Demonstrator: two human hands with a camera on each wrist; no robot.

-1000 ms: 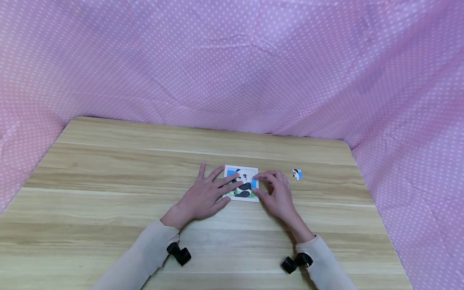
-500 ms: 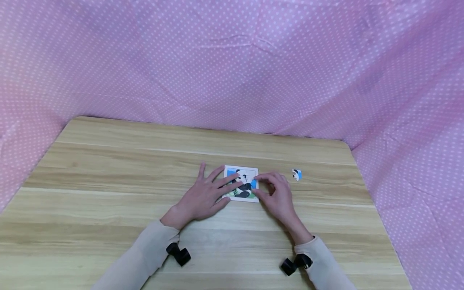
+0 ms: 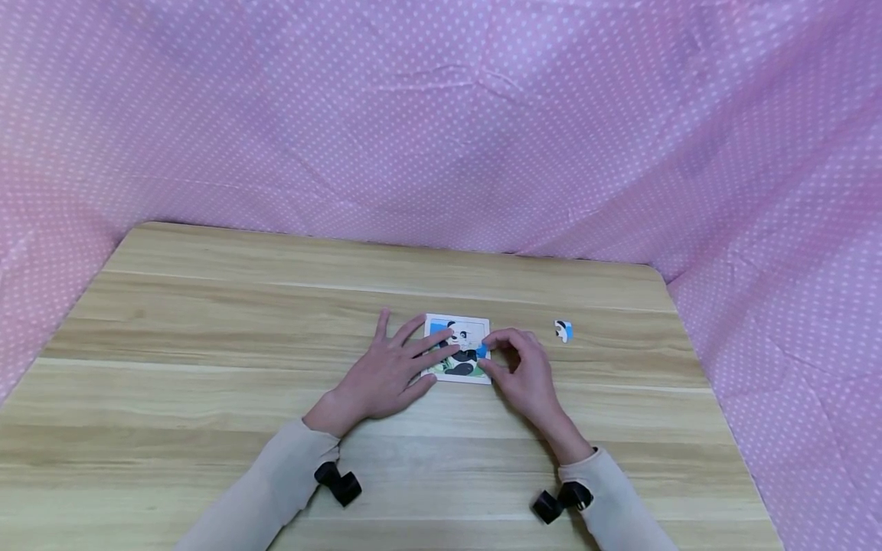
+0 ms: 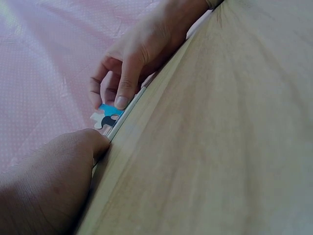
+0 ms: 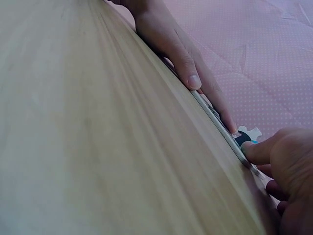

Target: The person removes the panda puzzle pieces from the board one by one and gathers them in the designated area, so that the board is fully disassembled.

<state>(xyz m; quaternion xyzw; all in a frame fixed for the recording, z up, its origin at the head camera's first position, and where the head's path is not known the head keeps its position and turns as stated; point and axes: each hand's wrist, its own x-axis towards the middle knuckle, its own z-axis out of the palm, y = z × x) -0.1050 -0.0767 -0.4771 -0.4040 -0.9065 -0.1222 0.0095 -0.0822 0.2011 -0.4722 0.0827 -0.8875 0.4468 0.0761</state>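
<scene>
A square panda jigsaw puzzle (image 3: 470, 379) in a white frame lies on the wooden table. My left hand (image 3: 389, 375) rests on its left side with fingers spread and straight. At the puzzle's right edge, my right hand (image 3: 529, 376) pinches a jigsaw piece (image 4: 110, 109) between thumb and fingers. Blue, black and white show on this piece in the left wrist view, where it stands tilted up over the frame. In the right wrist view its white knob (image 5: 252, 132) sticks up beside a left fingertip. The left fingers hide part of the panda picture.
A loose jigsaw piece (image 3: 563, 330), blue, white and black, lies on the table right of my right hand. The wooden table (image 3: 227, 321) reaches back to a pink polka-dot cloth (image 3: 441, 138). Black wrist cameras sit at both sleeves.
The right fingertips have shifted very slightly toward me at the puzzle's right edge, still pinching the piece. My left hand and the loose piece stay in place.
</scene>
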